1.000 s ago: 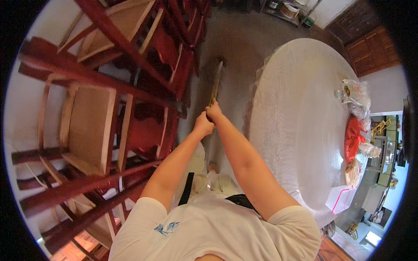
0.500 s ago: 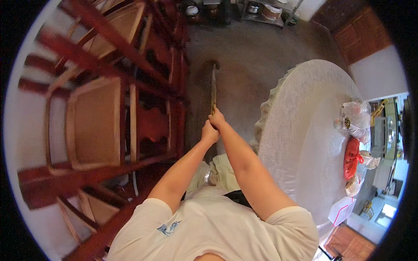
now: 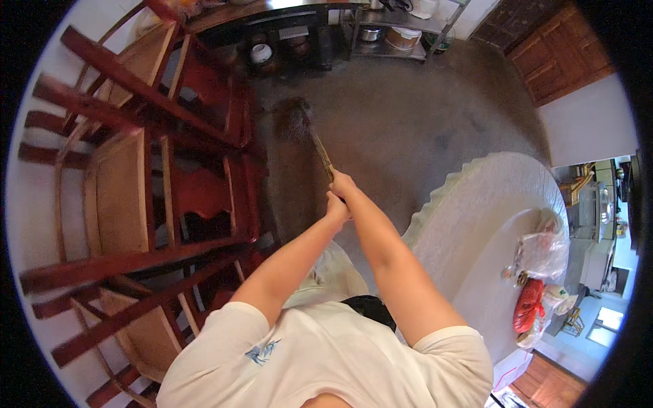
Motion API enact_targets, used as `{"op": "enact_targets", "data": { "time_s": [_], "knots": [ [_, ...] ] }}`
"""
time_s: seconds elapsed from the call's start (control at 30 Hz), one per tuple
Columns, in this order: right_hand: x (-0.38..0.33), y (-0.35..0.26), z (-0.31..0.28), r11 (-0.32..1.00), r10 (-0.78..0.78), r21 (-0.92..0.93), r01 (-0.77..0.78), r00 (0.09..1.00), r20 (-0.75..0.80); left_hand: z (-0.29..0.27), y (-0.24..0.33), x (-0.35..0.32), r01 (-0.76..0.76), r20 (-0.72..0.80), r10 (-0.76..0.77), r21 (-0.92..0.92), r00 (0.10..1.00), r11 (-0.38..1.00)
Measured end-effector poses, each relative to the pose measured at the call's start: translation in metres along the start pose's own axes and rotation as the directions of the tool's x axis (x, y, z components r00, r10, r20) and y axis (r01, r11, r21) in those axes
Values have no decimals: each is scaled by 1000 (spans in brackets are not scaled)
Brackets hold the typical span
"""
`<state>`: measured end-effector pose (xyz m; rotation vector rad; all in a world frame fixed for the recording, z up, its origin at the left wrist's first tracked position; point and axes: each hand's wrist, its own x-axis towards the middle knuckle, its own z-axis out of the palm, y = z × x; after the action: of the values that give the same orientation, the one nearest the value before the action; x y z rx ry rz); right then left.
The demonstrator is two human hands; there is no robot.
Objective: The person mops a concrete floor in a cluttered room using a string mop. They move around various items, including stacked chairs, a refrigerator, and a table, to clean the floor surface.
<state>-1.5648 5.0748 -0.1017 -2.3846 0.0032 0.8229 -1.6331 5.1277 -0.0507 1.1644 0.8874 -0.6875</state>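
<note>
Gripping the broom (image 3: 315, 139) handle, the right hand (image 3: 342, 185) and left hand (image 3: 337, 211) are both wrapped tight, its bristles on the floor (image 3: 408, 115) beside the red chairs (image 3: 170, 170).

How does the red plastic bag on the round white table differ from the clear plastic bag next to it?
The red plastic bag is opaque and lies long and low near the edge of the round white table; the clear plastic bag is see-through, puffed up fuller and sits farther from the person. The clear bag's contents show only dimly; the red bag's are hidden. Both are crumpled plastic bags resting on the same table, side by side.
</note>
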Motion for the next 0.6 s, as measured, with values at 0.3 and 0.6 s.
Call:
{"op": "enact_targets", "data": {
  "time_s": [0.3,0.6],
  "knots": [
    [73,43,-203,823,68,-567,-24,996,56,34,131,121,80,476,-225,306,850,949],
    [144,-14,-333,457,60,-889,-44,998,-18,179,250,288,154,151,-92,-484,984,861]
  ]
}}
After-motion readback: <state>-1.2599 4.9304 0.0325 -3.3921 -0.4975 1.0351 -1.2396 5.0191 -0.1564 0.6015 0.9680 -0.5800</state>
